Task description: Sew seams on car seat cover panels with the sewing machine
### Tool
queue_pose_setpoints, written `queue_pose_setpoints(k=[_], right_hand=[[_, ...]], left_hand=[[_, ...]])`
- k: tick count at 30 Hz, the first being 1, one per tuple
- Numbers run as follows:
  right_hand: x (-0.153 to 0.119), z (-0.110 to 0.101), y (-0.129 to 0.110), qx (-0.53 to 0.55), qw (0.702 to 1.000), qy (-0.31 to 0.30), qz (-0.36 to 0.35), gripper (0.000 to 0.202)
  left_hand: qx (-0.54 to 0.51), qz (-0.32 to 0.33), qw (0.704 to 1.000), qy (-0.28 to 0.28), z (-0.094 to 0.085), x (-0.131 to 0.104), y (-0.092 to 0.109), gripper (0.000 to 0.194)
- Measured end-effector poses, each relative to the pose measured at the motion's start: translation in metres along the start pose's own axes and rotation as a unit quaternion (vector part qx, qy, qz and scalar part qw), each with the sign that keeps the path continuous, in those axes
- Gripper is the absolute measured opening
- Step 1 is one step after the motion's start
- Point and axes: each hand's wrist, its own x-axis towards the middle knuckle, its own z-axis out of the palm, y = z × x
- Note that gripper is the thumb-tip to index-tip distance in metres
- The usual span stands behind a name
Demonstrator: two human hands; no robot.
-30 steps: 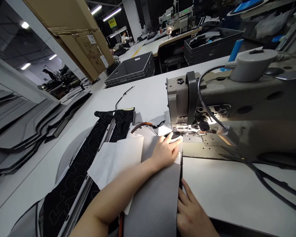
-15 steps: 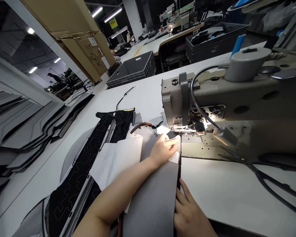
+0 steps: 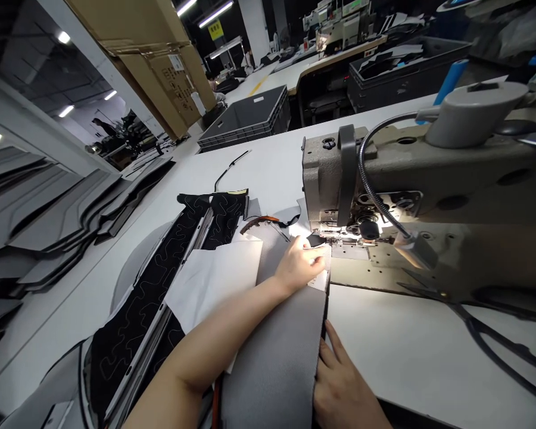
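Note:
A long grey fabric piece [image 3: 279, 357] with a dark edge lies in front of the sewing machine [image 3: 384, 173]. My left hand [image 3: 300, 265] is closed on its far end, close to the lit needle area, beside a small white label [image 3: 318, 280]. Nearer to me, my right hand [image 3: 342, 381] grips the right edge of the same fabric, its thumb side hidden under the piece. A white sheet [image 3: 217, 280] sits partly beneath my left forearm. To the left are black quilted panels [image 3: 147, 298] with wavy stitching.
Black-handled scissors [image 3: 473, 322] lie on the machine's right side. Stacked grey panels [image 3: 49, 220] fill the far left. Behind the table area are a grey crate [image 3: 245, 116], cardboard boxes [image 3: 161, 71] and another crate [image 3: 402, 65] holding fabric.
The view has shifted slightly, so the machine and crates appear further right. Both hands keep nearly the same places on the grey fabric.

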Motion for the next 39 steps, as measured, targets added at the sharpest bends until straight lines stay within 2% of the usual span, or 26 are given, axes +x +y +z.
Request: queue_pose_setpoints(k=[4, 7, 11, 13, 14, 17, 18, 20, 22, 24, 30, 34, 39], right_hand=[[-0.002, -0.001, -0.004, 0.005, 1.0, 0.023, 0.005, 0.03], [-0.01, 0.008, -0.016, 0.009, 0.998, 0.061, 0.004, 0.032], [-0.02, 0.021, -0.03, 0.026, 0.995, 0.098, 0.012, 0.028], [-0.022, 0.022, -0.033, 0.028, 0.993, 0.115, 0.004, 0.029], [-0.021, 0.021, -0.033, 0.026, 0.992, 0.123, 0.0, 0.031], [-0.021, 0.019, -0.033, 0.011, 0.992, 0.127, -0.013, 0.031], [-0.021, 0.02, -0.033, 0.009, 0.992, 0.126, -0.016, 0.029], [-0.022, 0.022, -0.035, 0.014, 0.992, 0.125, -0.013, 0.026], [-0.023, 0.026, -0.037, 0.024, 0.992, 0.126, -0.006, 0.025], [-0.025, 0.028, -0.039, 0.025, 0.992, 0.126, -0.002, 0.023], [-0.023, 0.019, -0.04, 0.022, 0.992, 0.125, -0.003, 0.025], [-0.018, 0.014, -0.032, 0.037, 0.992, 0.117, 0.002, 0.034], [-0.008, 0.004, -0.012, 0.069, 0.993, 0.095, 0.006, 0.038]], left_hand=[[0.017, 0.009, 1.0, 0.005, 0.006, 0.002, -0.001, 0.02], [0.041, 0.02, 0.999, 0.012, 0.008, 0.006, -0.001, 0.019], [0.139, 0.04, 0.989, 0.012, -0.001, 0.005, 0.009, 0.022], [0.186, 0.04, 0.981, -0.047, -0.013, -0.004, 0.022, 0.023], [0.196, 0.033, 0.975, -0.095, -0.02, -0.01, 0.031, 0.03], [0.178, -0.021, 0.948, -0.263, -0.044, -0.031, 0.054, 0.081], [0.167, -0.045, 0.934, -0.311, -0.051, -0.036, 0.06, 0.089], [0.152, -0.085, 0.909, -0.379, -0.062, -0.041, 0.066, 0.09], [0.132, -0.108, 0.897, -0.408, -0.066, -0.04, 0.065, 0.088], [0.096, -0.129, 0.898, -0.41, -0.066, -0.037, 0.061, 0.089], [-0.021, -0.167, 0.914, -0.369, -0.056, -0.038, 0.052, 0.092], [-0.052, -0.153, 0.923, -0.35, -0.049, -0.035, 0.049, 0.091], [-0.051, -0.156, 0.933, -0.32, -0.039, -0.016, 0.046, 0.089]])
